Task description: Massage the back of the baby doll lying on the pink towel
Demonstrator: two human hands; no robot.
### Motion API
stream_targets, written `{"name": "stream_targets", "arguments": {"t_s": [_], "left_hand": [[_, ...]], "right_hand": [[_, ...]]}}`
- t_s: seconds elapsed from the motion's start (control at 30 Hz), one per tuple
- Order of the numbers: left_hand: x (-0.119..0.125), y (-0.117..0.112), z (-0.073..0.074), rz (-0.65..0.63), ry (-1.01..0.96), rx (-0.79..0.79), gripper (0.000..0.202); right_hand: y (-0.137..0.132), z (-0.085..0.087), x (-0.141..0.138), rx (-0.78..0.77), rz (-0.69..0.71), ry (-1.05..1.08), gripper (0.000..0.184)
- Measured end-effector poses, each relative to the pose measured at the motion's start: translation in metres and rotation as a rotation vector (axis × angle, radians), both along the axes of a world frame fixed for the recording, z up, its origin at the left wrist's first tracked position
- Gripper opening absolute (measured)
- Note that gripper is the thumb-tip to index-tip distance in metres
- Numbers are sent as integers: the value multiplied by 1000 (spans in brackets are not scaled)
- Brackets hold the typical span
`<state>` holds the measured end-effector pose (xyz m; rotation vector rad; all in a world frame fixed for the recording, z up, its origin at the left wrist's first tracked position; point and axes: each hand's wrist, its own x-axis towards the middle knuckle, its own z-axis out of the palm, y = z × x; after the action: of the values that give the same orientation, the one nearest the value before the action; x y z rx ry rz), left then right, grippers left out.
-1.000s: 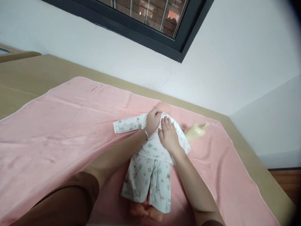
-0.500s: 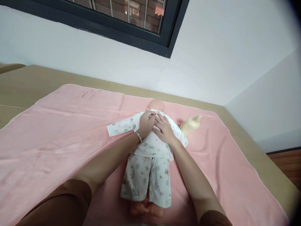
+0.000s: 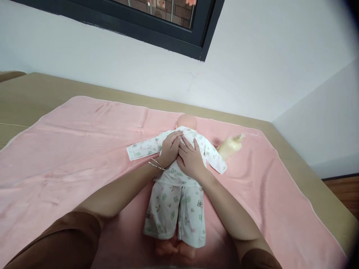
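1. The pink blanket (image 3: 70, 157) spreads over the table (image 3: 70, 87) before you.
2. The clothed doll (image 3: 182, 180) lies on it, beneath your hands.
3. Your left hand (image 3: 169, 148) and right hand (image 3: 192, 158) meet, fingers extended, resting on its shirt, gripping nothing.
4. The pale bottle (image 3: 230, 147) lies just beside its sleeve.

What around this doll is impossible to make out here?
In the head view:
Middle of the shirt: hidden beneath the left hand and right hand.
Bottle print: too small.
Window: cut off by the top edge.
Doll's feet: too dim and blurred for detail.
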<state>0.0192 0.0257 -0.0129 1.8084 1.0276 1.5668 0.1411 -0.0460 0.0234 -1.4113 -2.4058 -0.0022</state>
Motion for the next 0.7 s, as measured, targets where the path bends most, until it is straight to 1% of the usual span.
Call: {"name": "stream_targets", "arguments": {"t_s": [0.03, 0.13, 0.33, 0.7], "left_hand": [[0, 0, 0, 1, 11, 2, 31], [0, 1, 2, 17, 60, 11, 30], [1, 2, 1, 18, 108, 30, 30], [1, 1, 2, 30, 149, 14, 33]], "right_hand": [[2, 1, 3, -11, 24, 4, 46], [9, 3, 11, -38, 16, 48, 45], [12, 2, 12, -35, -34, 105, 54], [10, -5, 9, -47, -212, 152, 58]]}}
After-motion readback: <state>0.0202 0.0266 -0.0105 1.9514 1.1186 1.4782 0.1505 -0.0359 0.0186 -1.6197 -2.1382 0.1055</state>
